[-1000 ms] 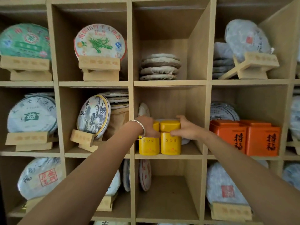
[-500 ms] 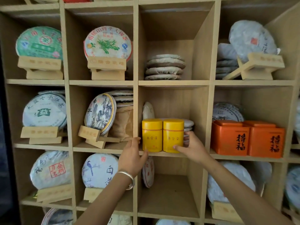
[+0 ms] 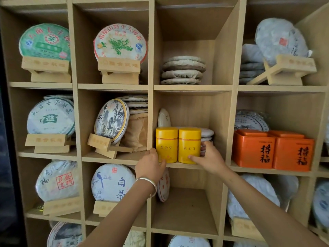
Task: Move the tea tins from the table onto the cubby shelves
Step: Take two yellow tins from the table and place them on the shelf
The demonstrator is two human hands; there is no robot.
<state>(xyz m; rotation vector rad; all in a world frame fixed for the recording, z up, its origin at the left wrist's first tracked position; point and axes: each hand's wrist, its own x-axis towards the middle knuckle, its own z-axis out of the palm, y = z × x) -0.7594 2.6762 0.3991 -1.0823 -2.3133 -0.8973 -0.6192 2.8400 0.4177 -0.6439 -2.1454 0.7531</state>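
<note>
Both of my hands are up at the middle cubby of the cubby shelves (image 3: 192,87), where the two yellow tins stand. My left hand (image 3: 149,165) sits at the lower left corner of the left yellow tin (image 3: 166,144), fingers curled against its side and thumb near its base; whether I truly grip it or only touch it I cannot tell. A silver bracelet (image 3: 148,184) circles that wrist. My right hand (image 3: 210,158) holds the right yellow tin (image 3: 189,145), thumb laid across the lower front of it and fingers curled round its right side.

The two tins stand upright and touching each other, at the front edge of the cubby floor, each with a round lid and a small line of characters on its face. Behind the tins, a pale wrapped tea cake (image 3: 163,118) leans upright on the left, and a low stack of flat cakes (image 3: 207,135) shows just right of the right tin.

In the cubby to the right of the tins, two orange square tins (image 3: 274,148) sit side by side. In the cubby to the left of them, a painted tea cake (image 3: 112,120) tilts on a wooden stand (image 3: 103,144). Directly above the tins' cubby lies a stack of grey-brown cakes (image 3: 183,70).
</note>
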